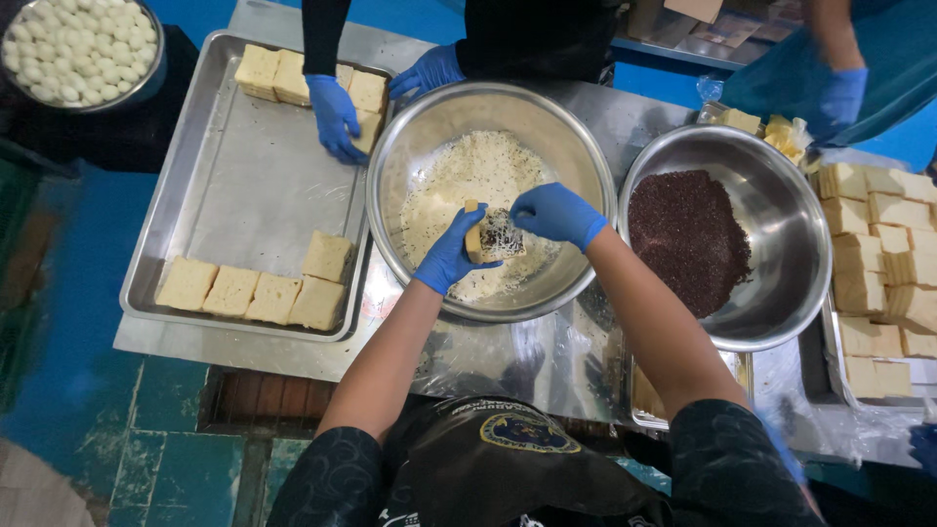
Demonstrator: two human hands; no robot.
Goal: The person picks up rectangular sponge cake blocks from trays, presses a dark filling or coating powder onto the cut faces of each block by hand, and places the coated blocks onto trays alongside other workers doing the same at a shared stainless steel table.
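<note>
Your left hand (451, 252) grips the crumb-coated block (491, 237) by its edges, right hand (556, 213) pinching beside; it looks soft, crumbly, so hold lightly over the bowl (410, 146).

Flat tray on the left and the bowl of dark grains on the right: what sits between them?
In the head view, a steel bowl of pale crumbs sits between the tray and the dark-grain bowl. Over it, left hand and right hand hold a crumb-coated piece.
</note>
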